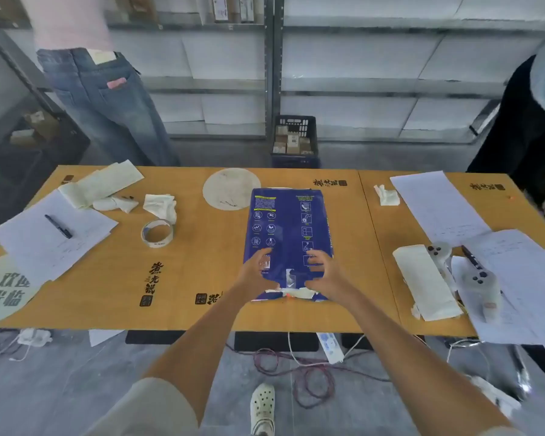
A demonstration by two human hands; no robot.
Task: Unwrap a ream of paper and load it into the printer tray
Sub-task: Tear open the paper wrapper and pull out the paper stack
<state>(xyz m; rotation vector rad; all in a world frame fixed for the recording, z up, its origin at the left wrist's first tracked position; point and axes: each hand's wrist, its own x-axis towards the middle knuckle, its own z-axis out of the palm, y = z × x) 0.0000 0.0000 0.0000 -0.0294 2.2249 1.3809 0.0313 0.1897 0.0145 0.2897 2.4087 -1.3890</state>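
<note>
A ream of paper [288,225] in a dark blue wrapper lies flat on the wooden table [202,278], long side pointing away from me. Its near end is torn, with white paper showing at the edge. My left hand [257,270] rests on the near left part of the wrapper, fingers spread. My right hand [323,272] sits on the near right part, fingers curled over the wrapper by the torn end. No printer or tray is in view.
A tape roll [156,233], crumpled tissues [160,206] and sheets with a pen [58,226] lie at left. At right are loose papers [438,206], a folded cloth [425,281] and two game controllers [482,284]. Two people stand behind the table. Cables lie on the floor.
</note>
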